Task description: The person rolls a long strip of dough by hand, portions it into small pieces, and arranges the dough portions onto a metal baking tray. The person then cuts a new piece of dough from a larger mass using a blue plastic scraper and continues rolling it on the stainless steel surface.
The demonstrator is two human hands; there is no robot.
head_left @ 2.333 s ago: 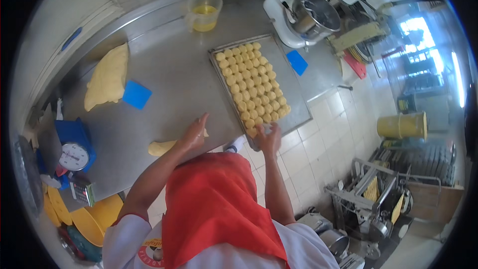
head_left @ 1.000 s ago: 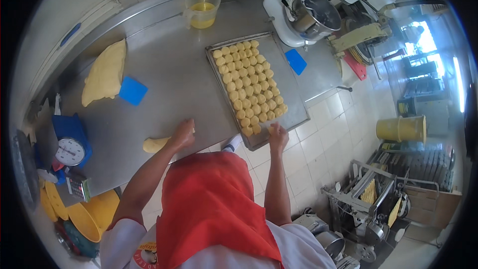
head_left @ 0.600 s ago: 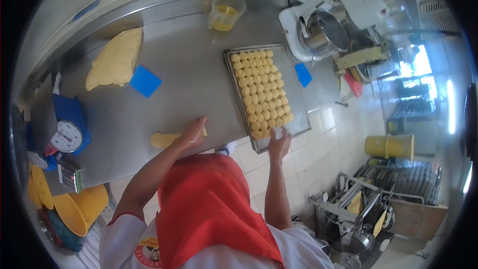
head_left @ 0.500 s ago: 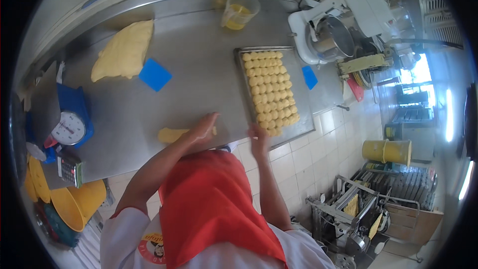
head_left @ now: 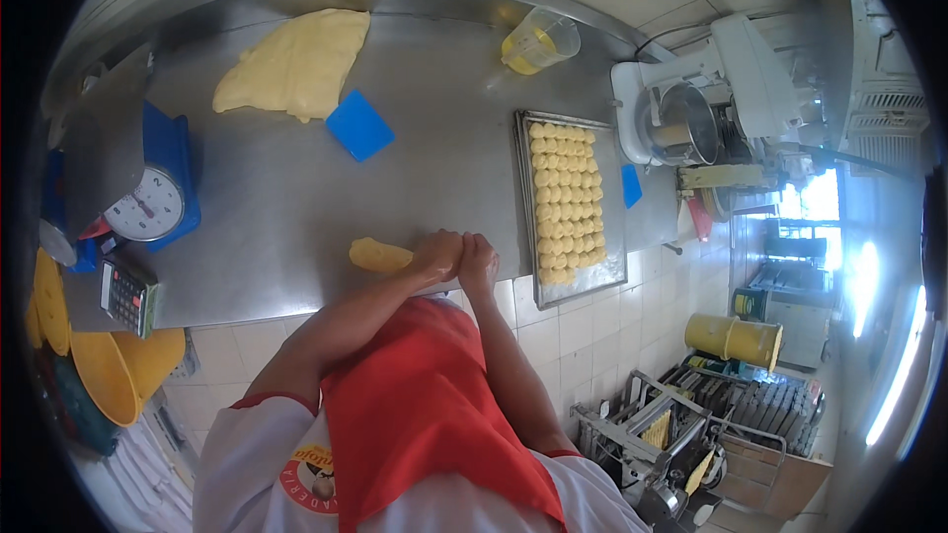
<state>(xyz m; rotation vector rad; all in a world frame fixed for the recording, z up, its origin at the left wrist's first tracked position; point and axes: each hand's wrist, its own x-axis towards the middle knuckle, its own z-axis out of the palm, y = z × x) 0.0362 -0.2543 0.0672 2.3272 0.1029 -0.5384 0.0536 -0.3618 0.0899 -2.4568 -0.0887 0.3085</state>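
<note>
A small yellow dough roll [head_left: 379, 256] lies on the steel counter [head_left: 286, 207].

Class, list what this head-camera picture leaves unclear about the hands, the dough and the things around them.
- Whether any dough sits between the left hand and right hand: the pressed-together hands hide it.
- Dough roll: its right end is covered by the left hand.
- Scale dial: too small to read.
- Mixer bowl contents: shadowed, near the bent rim.
- Tray pieces: too small to count surely.

Your hands [head_left: 459, 257] meet on the counter [head_left: 276, 207]; dough piece [head_left: 379, 256] left of them, tray [head_left: 520, 199] right, scale [head_left: 146, 205] far left.
</note>
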